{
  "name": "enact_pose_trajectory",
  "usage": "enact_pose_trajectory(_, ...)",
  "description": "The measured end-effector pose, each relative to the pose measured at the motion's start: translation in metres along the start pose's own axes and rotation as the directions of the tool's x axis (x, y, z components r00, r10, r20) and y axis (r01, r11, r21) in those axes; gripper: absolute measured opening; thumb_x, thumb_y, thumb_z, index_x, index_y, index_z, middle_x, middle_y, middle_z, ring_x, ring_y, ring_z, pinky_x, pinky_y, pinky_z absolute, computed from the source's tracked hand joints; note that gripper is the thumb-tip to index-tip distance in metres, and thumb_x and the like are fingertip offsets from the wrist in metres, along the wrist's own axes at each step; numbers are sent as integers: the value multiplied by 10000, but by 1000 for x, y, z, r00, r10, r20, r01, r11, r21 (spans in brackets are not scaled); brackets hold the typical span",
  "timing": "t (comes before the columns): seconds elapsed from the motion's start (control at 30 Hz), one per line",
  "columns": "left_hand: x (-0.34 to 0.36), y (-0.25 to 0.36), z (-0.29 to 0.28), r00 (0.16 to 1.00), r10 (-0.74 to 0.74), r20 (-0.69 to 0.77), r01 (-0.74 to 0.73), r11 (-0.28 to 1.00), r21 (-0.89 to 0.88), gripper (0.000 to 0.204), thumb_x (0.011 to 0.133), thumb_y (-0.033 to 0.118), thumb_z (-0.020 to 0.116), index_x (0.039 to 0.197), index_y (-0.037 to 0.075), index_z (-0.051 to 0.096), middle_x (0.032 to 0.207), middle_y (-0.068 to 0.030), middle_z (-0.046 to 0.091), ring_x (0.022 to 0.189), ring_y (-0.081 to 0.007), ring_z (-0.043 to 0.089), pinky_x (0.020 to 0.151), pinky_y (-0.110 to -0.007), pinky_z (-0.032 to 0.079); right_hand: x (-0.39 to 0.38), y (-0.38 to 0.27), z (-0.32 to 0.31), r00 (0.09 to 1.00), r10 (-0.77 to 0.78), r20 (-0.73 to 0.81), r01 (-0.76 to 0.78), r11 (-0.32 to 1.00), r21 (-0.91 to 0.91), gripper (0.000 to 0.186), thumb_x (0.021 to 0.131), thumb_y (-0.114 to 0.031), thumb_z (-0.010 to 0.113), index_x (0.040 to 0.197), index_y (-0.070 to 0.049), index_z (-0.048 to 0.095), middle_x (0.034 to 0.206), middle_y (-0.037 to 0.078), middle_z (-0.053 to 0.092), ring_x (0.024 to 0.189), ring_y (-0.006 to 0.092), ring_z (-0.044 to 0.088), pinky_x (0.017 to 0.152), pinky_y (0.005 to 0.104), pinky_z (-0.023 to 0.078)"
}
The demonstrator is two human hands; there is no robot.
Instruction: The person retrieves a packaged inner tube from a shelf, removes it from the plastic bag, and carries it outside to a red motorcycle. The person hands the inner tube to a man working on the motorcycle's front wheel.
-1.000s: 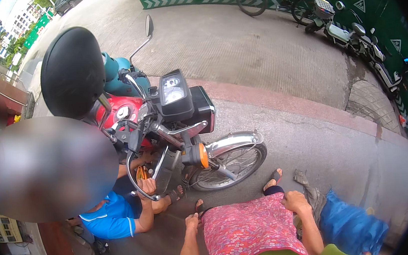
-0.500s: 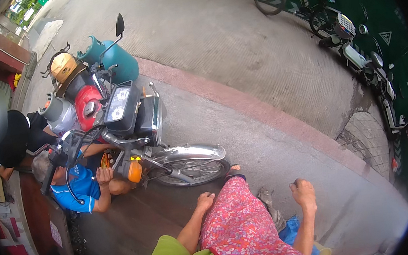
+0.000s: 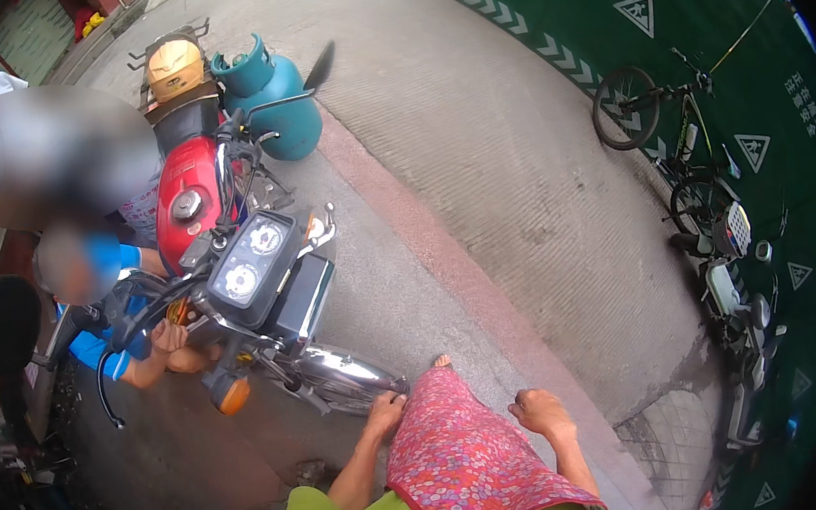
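Observation:
My left hand (image 3: 386, 412) hangs with curled fingers beside the pink flowered apron (image 3: 456, 451), close to the motorcycle's front wheel (image 3: 350, 382). Nothing shows in it. My right hand (image 3: 541, 411) hangs on the apron's other side, over the pavement, its fingers folded in and nothing seen in them. The red motorcycle (image 3: 191, 204) stands ahead and to the left, with a gauge cluster (image 3: 249, 271) and an orange turn signal (image 3: 230, 394). One foot (image 3: 442, 361) shows beyond the apron's hem.
A person in a blue shirt (image 3: 102, 355) crouches at the motorcycle's left, one hand (image 3: 168, 336) near its front. Another person there is blurred. A teal gas cylinder (image 3: 287, 118) stands behind the motorcycle. A bicycle (image 3: 682, 138) and a scooter (image 3: 736, 308) line the green barrier (image 3: 591, 2).
The view has swung left and moved closer to the motorcycle. My right hand has come nearer the apron. The cloth and blue bag beside it are out of sight.

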State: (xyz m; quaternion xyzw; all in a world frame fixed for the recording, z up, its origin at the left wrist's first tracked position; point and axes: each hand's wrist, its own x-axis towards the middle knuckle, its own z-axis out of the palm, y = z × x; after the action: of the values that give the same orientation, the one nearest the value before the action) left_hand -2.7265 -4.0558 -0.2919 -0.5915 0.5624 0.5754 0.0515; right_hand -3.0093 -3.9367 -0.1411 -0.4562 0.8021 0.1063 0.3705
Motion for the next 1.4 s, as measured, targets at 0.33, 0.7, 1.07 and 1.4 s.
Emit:
enact_pose_trajectory(0.33, -34, 119, -61, 935, -73, -347, -107, 875, -472, 437, 909, 310, 556, 1176, -34, 591, 1108, -233, 641, 1045, -318, 624, 907, -377, 468, 205, -33, -159, 980, -197, 28, 197, 942, -273, 330, 848, -332, 618, 926, -22, 699, 964, 217, 667, 946, 385, 631, 833, 467, 501)
enact_pose_trajectory(0.7, -55, 260, -250, -272, -426, -863, -401, 865, -301, 505, 924, 225, 619, 1288, -81, 447, 1221, -230, 525, 1102, -250, 549, 874, -329, 478, 464, -223, -312, 708, -703, -64, 685, 706, -179, 322, 836, -233, 680, 1039, 12, 629, 971, 234, 649, 866, 380, 642, 774, 449, 505)
enact_pose_trajectory(1.07, -47, 243, -394, -736, -398, -549, 359, 459, -813, 1015, 724, 708, 628, 1310, -95, 425, 1304, -281, 477, 1206, -440, 429, 975, -557, 354, 535, -542, -422, -172, -985, 10, 858, -155, -490, 853, 708, -123, 754, 1430, -43, 306, 1397, 203, 403, 1245, 348, 447, 1030, 462, 367)
enact_pose_trajectory(1.4, -25, 222, -410, -743, -305, -596, 560, 207, -803, 1204, 694, 642, 679, 1329, -241, 163, 1254, -331, 467, 1220, -415, 424, 921, -572, 321, 514, -626, -368, -70, -879, 472, 921, -239, -308, 451, 637, -225, 729, 1031, -31, 624, 1058, 165, 629, 1124, 306, 549, 1001, 442, 385)
